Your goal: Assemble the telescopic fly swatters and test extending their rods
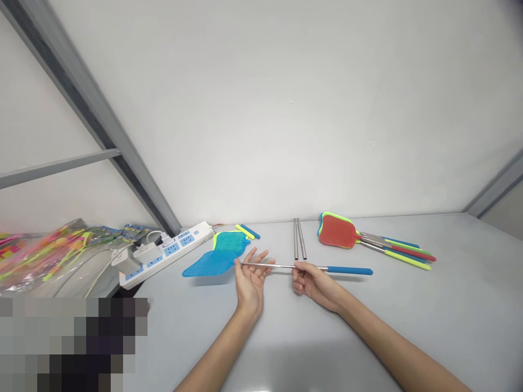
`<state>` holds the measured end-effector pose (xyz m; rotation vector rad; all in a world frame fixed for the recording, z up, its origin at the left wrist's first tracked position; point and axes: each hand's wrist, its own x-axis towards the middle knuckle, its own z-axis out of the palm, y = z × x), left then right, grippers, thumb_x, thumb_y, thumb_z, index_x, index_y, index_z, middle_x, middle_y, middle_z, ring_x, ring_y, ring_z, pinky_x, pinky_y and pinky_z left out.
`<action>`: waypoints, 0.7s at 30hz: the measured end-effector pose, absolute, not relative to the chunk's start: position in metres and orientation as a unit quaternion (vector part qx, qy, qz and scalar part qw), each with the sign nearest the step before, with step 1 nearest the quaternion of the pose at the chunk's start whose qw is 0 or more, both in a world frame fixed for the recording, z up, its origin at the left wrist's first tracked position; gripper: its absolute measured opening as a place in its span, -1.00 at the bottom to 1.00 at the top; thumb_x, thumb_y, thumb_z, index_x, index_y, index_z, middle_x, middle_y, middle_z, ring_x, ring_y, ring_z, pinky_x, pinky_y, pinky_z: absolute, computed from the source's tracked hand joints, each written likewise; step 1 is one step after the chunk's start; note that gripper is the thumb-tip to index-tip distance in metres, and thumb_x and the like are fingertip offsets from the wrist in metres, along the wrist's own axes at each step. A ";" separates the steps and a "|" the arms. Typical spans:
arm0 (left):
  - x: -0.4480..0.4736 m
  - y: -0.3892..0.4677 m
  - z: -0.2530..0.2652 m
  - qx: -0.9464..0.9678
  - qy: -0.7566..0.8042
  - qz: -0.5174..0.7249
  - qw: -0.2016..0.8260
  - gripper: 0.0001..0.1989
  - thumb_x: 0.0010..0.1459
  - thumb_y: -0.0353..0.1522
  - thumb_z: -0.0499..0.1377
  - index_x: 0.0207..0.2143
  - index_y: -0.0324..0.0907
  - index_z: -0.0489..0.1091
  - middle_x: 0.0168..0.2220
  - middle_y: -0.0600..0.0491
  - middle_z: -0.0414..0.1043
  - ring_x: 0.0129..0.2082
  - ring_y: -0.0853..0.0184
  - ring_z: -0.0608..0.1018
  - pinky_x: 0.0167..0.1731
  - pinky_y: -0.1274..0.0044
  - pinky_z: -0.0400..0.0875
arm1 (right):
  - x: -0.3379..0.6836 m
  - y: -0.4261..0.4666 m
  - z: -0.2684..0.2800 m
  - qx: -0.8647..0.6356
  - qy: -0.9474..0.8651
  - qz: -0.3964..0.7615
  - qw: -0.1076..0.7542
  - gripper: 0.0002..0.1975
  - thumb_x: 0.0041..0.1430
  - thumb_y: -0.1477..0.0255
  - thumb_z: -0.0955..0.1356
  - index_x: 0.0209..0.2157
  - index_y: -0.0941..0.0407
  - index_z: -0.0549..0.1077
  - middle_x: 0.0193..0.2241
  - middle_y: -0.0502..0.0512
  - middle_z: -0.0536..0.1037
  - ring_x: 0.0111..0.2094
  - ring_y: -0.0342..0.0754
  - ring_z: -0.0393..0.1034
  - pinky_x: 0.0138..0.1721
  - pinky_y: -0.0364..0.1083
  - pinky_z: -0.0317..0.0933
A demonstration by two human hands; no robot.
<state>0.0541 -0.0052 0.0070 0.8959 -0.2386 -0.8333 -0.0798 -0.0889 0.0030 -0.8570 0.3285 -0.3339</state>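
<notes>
A blue fly swatter [216, 263] with a thin telescopic metal rod and a blue handle lies level across both hands, above the grey table. Pinched between thumb and fingers of my right hand [312, 282] is its rod, just left of the handle. My left hand [252, 280] is palm up with fingers spread; the rod crosses in front of them and the thumb touches the neck by the swatter head. Behind that head lie more swatter heads [231, 241], teal and yellow-green. Two bare metal rods [296, 239] lie side by side beyond my right hand.
Assembled fly swatters [337, 231] lie stacked at right, a red one on top. Two loose handles [247, 231], yellow and blue, rest near the wall. At left stand a white power strip [183, 245] with plugs and cables, and plastic-bagged colourful items [53, 250]. A pixelated patch covers the lower left.
</notes>
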 end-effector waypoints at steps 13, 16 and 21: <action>0.050 -0.004 0.007 0.425 -0.121 -0.376 0.815 -0.50 0.10 -0.11 -0.14 0.09 0.01 -0.08 -0.23 -0.07 0.42 -0.40 0.28 0.52 -0.39 0.47 0.32 | -0.081 -0.088 0.003 -0.420 0.169 -0.175 0.874 -0.70 0.03 0.29 0.24 -0.63 0.19 0.33 -0.70 -0.06 0.11 -0.62 -0.19 0.08 -0.52 -0.14 -0.07; 0.050 -0.004 0.008 0.427 -0.124 -0.375 0.813 -0.50 0.10 -0.10 -0.15 0.09 0.02 -0.09 -0.23 -0.06 0.42 -0.41 0.29 0.52 -0.40 0.47 0.33 | -0.081 -0.088 0.003 -0.424 0.173 -0.180 0.871 -0.70 0.02 0.27 0.24 -0.64 0.19 0.33 -0.70 -0.06 0.12 -0.62 -0.19 0.08 -0.52 -0.14 -0.06; 0.050 -0.003 0.008 0.429 -0.128 -0.373 0.812 -0.50 0.10 -0.11 -0.15 0.09 0.02 -0.08 -0.22 -0.06 0.42 -0.41 0.31 0.52 -0.39 0.47 0.34 | -0.081 -0.090 0.002 -0.439 0.185 -0.180 0.861 -0.70 0.00 0.26 0.25 -0.63 0.18 0.35 -0.70 -0.06 0.12 -0.63 -0.19 0.08 -0.53 -0.14 -0.06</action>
